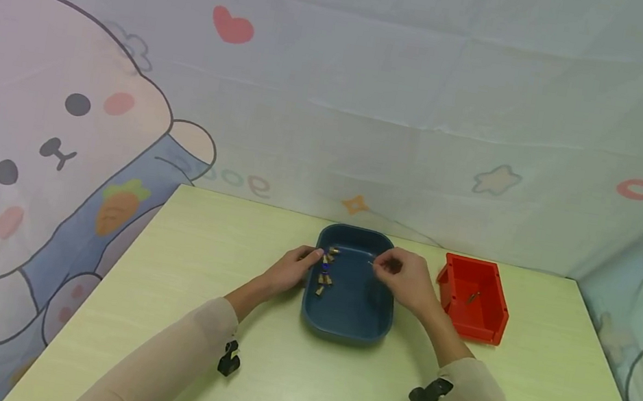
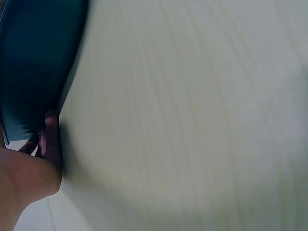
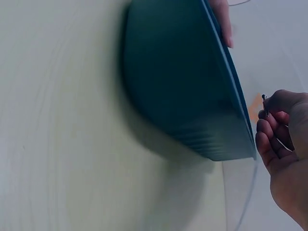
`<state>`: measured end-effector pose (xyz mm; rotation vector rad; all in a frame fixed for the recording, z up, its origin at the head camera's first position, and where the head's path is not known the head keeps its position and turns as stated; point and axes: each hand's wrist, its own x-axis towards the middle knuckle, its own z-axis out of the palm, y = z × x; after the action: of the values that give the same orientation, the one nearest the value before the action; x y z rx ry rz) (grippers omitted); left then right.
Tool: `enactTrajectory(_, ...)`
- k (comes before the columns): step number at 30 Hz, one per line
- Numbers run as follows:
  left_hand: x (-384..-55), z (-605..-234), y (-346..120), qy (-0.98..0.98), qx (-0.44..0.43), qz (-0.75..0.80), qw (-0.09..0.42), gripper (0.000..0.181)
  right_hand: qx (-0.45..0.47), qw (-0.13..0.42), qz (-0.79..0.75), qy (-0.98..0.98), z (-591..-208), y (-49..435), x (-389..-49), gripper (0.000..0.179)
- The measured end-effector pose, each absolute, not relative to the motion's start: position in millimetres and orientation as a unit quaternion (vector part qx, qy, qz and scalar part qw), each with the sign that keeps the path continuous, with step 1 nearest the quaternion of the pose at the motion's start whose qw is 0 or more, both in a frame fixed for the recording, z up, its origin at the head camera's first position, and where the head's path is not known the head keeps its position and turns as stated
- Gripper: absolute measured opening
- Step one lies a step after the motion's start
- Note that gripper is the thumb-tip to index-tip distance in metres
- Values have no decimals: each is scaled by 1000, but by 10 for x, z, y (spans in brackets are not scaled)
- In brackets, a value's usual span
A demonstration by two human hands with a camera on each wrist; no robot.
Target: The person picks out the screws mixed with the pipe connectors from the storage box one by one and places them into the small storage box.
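Note:
A dark blue plastic tub (image 1: 348, 315) stands on the table. My left hand (image 1: 290, 269) grips its left wall, thumb over the rim and fingers along the outside; those fingers (image 2: 52, 139) show against the wall in the left wrist view. Inside, by the left wall, lie several small brass-coloured fittings (image 1: 320, 290) and a small bright-blue bit (image 1: 325, 267). Over the tub's right side, my right hand (image 1: 406, 281) pinches a small thin metal piece (image 3: 264, 97) between thumb and forefinger. Its exposed end looks dark and rounded; the hand hides the rest.
To the right of the tub stands a red open-front bin (image 1: 485, 336), with a small metal piece (image 1: 473, 297) on its floor. Both containers rest on a pale wood-grain table (image 1: 216, 240). A printed cloth (image 1: 374, 97) hangs behind the table's far edge.

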<state>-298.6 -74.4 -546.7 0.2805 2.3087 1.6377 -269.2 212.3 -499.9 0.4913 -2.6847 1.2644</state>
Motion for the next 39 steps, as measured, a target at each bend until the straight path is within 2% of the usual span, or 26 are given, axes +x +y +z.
enactTrajectory(39,-2979,-5448,-736,804,98,569,141,63,103,96,406,-903,-4777,2825,-2613,3)
